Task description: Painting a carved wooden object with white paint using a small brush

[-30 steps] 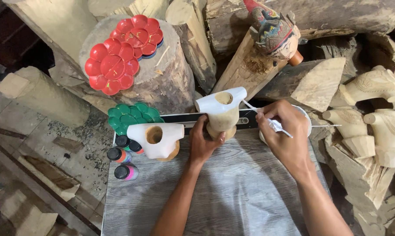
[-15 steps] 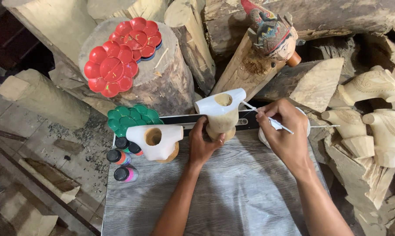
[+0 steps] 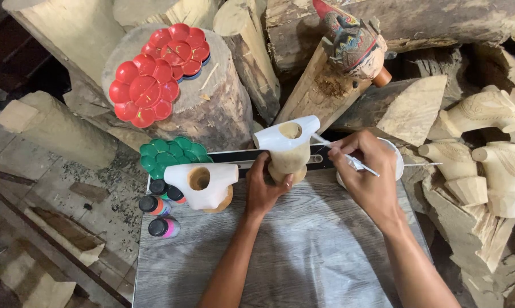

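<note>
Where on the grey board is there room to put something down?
The near part of the grey board is bare, between and beside the two forearms. The far left is crowded: paint bottles, a white carving and the green palette.

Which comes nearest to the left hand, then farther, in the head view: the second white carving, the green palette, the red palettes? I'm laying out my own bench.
1. Second white carving, just left of the left hand.
2. Green palette, farther left, behind that carving.
3. Red palettes, up on the stump.
</note>
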